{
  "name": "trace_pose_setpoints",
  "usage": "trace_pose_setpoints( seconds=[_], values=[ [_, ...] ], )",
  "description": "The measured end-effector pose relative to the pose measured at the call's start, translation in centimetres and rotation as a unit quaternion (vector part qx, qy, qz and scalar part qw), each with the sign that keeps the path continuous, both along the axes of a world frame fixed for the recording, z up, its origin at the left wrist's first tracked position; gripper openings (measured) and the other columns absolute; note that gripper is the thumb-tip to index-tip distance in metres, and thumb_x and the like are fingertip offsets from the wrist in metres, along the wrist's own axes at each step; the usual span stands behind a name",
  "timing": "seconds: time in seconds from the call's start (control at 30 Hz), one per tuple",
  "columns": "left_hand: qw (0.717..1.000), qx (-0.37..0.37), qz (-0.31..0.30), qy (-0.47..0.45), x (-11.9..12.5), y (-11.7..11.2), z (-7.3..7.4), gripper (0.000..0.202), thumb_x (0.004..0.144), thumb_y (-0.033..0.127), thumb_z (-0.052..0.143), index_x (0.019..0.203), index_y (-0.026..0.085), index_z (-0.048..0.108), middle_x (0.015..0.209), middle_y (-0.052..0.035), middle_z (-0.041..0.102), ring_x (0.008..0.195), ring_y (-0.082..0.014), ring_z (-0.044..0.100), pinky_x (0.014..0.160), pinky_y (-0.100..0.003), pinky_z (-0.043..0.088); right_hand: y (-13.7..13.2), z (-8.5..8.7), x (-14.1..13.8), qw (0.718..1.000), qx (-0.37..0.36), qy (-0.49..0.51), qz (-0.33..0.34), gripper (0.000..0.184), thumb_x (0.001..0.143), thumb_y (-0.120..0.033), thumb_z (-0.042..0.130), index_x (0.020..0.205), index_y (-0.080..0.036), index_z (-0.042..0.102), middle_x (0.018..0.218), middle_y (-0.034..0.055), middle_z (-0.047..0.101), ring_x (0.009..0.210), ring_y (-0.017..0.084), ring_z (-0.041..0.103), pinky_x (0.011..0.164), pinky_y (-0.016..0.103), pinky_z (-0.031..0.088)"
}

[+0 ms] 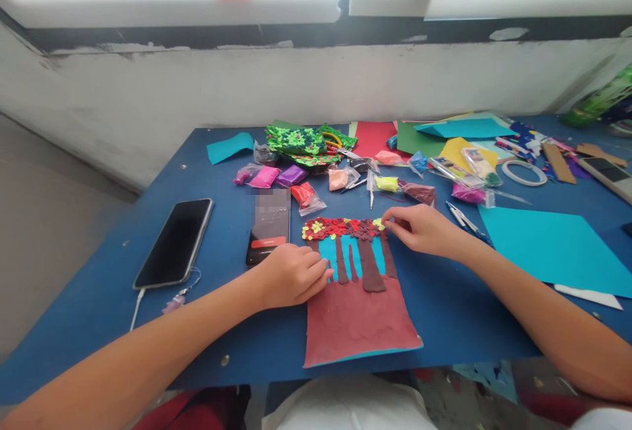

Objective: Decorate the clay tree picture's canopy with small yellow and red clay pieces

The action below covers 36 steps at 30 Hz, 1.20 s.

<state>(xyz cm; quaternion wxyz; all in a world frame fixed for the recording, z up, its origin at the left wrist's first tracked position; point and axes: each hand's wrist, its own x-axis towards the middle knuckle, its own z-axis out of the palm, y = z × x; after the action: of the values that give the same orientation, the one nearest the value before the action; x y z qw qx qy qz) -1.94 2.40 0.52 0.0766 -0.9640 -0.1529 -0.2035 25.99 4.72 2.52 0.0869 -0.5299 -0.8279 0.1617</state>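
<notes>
A clay picture on a blue sheet [359, 318] lies in front of me, with a reddish-brown lower half, dark brown trunks [371, 265] and a top band of red, maroon and yellow clay bits [340, 227]. My right hand [417, 229] is at the band's right end, thumb and fingers pinched at a small yellow clay piece [378, 224]. Across the picture's left edge rests my left hand [296, 275], its fingers curled and close together. Whatever may be between them is hidden.
Two phones, one charging [174, 243] and one upright in line with the picture [269, 226], lie to the left. Bagged clay [306, 197], a green clay-covered piece [296, 140] and scissors [345, 152] are behind. Blue sheets [557, 245] and compasses [464, 219] lie right.
</notes>
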Motion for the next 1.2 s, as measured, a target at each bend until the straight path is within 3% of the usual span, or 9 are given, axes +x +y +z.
trace_pose_setpoints(
  seconds=[0.83,1.2],
  values=[
    [1.0,0.007,0.009,-0.005,0.15,0.08,0.11,0.045,0.098,0.019,0.029,0.065,0.015,0.06,0.053,-0.0012,0.056,0.046,-0.015,0.05,0.041,-0.029,0.032,-0.03,-0.05,0.08,1.0,0.001,-0.011,0.009,0.023,0.082,-0.025,0.043,0.089,-0.018,0.064,0.058,0.0001,0.06,0.051,0.012,0.051,0.052,0.023,0.031],
    [1.0,0.007,0.009,-0.006,0.08,0.08,0.14,0.044,0.097,0.019,0.03,0.065,0.015,0.059,0.052,-0.001,0.054,0.046,-0.0151,0.049,0.04,-0.03,0.032,0.08,-0.44,0.06,1.0,0.016,-0.006,-0.002,0.021,0.083,-0.031,0.048,0.086,-0.02,0.064,0.056,-0.0013,0.058,0.051,0.011,0.05,0.05,0.022,0.03]
  ],
)
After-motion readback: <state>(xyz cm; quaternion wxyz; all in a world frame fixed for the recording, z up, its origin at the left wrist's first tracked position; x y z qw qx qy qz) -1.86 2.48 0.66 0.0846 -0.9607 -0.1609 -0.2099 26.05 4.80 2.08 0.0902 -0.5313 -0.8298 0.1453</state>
